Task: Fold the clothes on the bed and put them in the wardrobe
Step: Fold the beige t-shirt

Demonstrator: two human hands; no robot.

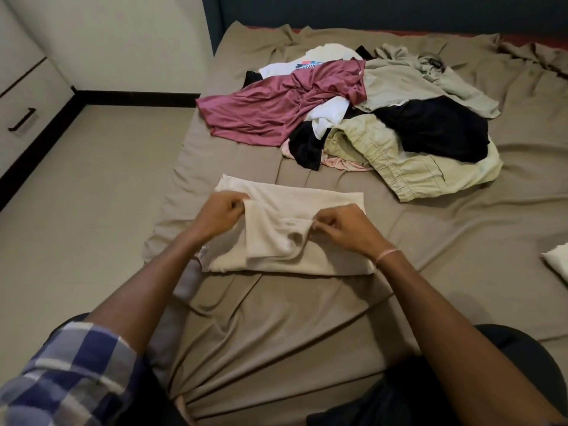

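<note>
A cream garment (310, 198) lies partly folded on the tan bed sheet (276, 318) just in front of me. My left hand (219, 212) pinches its left folded edge. My right hand (341, 227) pinches a bunched fold near the garment's middle. Both hands lift the same flap slightly off the layer below. Farther back sits a loose pile of clothes: a maroon shirt (264, 115), a white printed shirt (289, 67), a grey-green top (408, 78), a black garment (436, 127) and pale green shorts (399, 167).
White wardrobe drawers with a black handle (21, 119) stand at the far left across a strip of beige floor (92, 186). A folded white item (558, 264) shows at the right edge. A dark headboard (368, 10) runs along the back.
</note>
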